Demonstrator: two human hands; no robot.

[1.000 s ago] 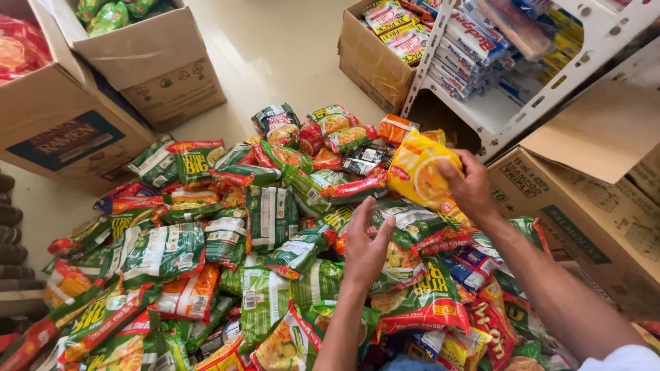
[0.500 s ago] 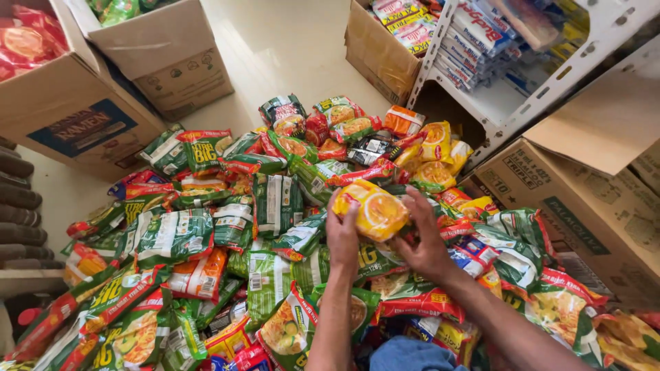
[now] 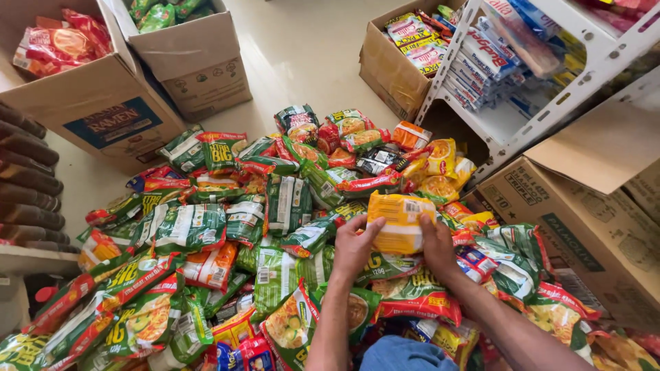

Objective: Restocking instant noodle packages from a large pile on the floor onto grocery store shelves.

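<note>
— What's lying around the yellow noodle packet [image 3: 400,223] you're holding?

— It's hovering over the heap of green and red packets [image 3: 227,233] that is spreading left of and below it. Beyond the yellow noodle packet, yellow and orange packets [image 3: 440,165] are piling up against the white shelf [image 3: 509,130], and a cardboard box [image 3: 584,227] is sitting to its right.

— Which way is it pointing?

— Its long axis is running left to right, its printed back facing you.

— And your hands?

— Your left hand [image 3: 352,249] is pinching its left edge, fingers curled; your right hand [image 3: 440,246] is gripping its right edge, thumb on top.
</note>
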